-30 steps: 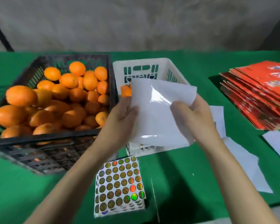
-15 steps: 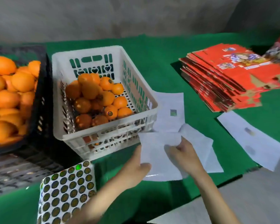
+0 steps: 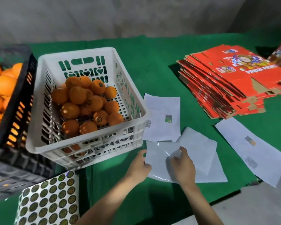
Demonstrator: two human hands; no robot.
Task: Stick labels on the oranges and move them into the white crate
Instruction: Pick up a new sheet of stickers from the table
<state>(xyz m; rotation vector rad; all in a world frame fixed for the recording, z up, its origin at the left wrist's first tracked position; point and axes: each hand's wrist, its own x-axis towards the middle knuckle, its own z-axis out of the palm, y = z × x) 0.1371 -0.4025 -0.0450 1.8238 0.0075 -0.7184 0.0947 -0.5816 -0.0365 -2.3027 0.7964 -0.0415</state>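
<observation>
Green table (image 3: 152,65): white crate (image 3: 75,54), papers (image 3: 162,127), cartons (image 3: 225,85).

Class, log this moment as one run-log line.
left hand, right hand: hold sheet | sheet: right of crate | oranges: in crate | labels: untouched

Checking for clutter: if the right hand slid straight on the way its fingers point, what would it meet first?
Probably the printed sheet just beyond the blank sheet that the right hand holds, though depth is unclear.
</observation>
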